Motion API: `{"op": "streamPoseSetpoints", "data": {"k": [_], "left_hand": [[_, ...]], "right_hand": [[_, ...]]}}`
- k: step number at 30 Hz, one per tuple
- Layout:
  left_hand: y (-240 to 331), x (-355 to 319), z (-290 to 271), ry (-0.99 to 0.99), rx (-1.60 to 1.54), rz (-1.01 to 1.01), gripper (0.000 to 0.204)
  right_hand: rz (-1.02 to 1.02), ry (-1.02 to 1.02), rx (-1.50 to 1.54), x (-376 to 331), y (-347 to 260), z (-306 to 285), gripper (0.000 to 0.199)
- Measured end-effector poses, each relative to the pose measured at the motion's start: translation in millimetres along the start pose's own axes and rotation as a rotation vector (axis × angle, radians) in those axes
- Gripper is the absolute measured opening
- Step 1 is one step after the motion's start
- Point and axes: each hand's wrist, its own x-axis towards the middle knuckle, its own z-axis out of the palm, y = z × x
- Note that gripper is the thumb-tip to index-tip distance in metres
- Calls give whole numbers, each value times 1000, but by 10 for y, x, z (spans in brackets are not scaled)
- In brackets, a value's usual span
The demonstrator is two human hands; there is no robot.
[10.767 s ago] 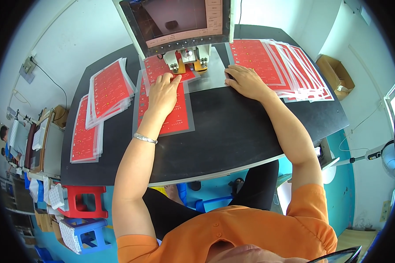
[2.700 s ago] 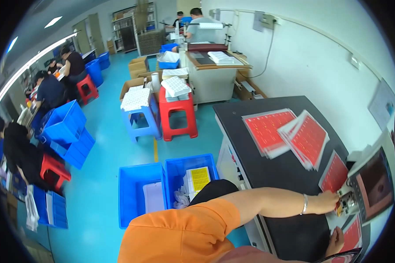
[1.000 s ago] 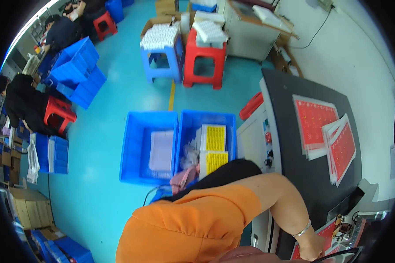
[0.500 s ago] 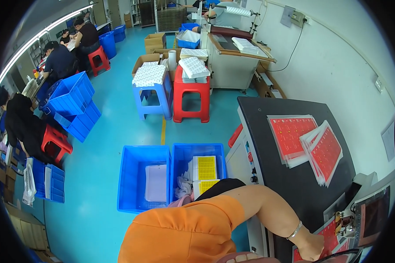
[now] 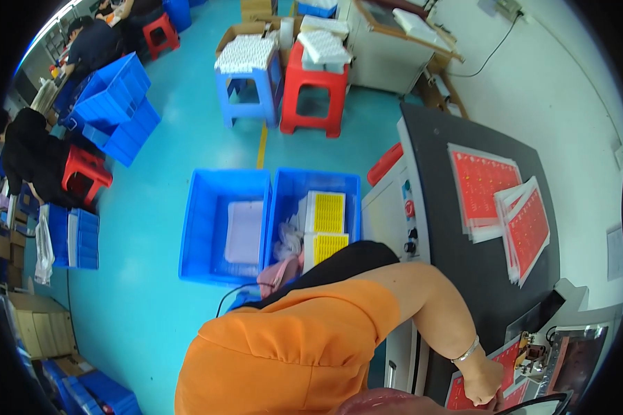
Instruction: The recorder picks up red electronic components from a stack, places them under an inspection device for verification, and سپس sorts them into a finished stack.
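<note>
Beside the machine head [image 5: 533, 354] on the bench [image 5: 460, 290], the left hand [image 5: 482, 387] is now drawn back from the head onto red sheets [image 5: 457, 395], where handling seems centred; whether one is pinched cannot be told. The right hand is lost from view. Toward the bench's left edge, stacked sheets [image 5: 486, 185] are left undisturbed.

Head-worn fisheye, facing down, angled leftward

The left hand [image 5: 482, 384], fingers curled, lies over red sheets [image 5: 508, 358] beside a machine [image 5: 535, 354] on the black table [image 5: 458, 294].
</note>
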Motion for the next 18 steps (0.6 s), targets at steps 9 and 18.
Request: {"op": "streamPoseSetpoints", "data": {"k": [9, 18], "left_hand": [[2, 43, 14, -62, -6, 34, 31], [-13, 56, 48, -46, 7, 44, 30]], "right_hand": [[-829, -225, 235, 61, -109, 46, 38], [61, -6, -44, -72, -288, 49, 39]]}}
